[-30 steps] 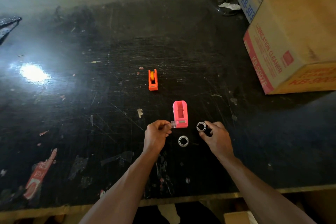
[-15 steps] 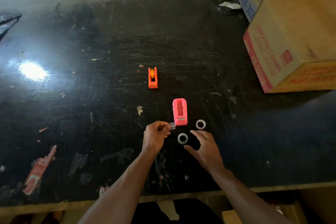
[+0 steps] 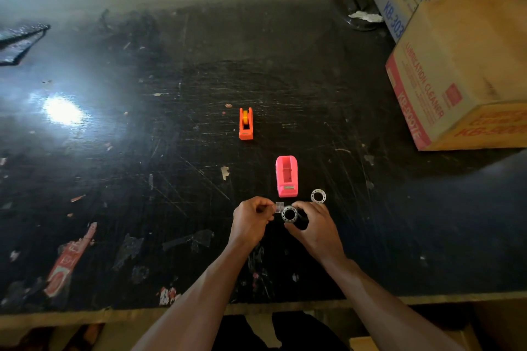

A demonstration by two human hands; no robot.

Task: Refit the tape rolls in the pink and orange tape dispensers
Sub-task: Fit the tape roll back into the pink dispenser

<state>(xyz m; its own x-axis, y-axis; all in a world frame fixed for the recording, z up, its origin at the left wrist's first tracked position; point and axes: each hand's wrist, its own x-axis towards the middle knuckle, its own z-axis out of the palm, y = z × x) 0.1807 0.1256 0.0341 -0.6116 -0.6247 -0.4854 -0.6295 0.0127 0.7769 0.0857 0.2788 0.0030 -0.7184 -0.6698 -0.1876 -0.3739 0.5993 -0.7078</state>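
Pink dispenser at frame centre, cradle empty. Orange dispenser above it, roll seated. Right hand pinching a tape roll; left hand gripping its free end. Spare roll on desk. Roughly half done.

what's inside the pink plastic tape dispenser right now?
The pink plastic tape dispenser shows an open, empty slot with no roll seated. Its floor under the cutter end is too dark to read. Both clear tape rolls are outside it.
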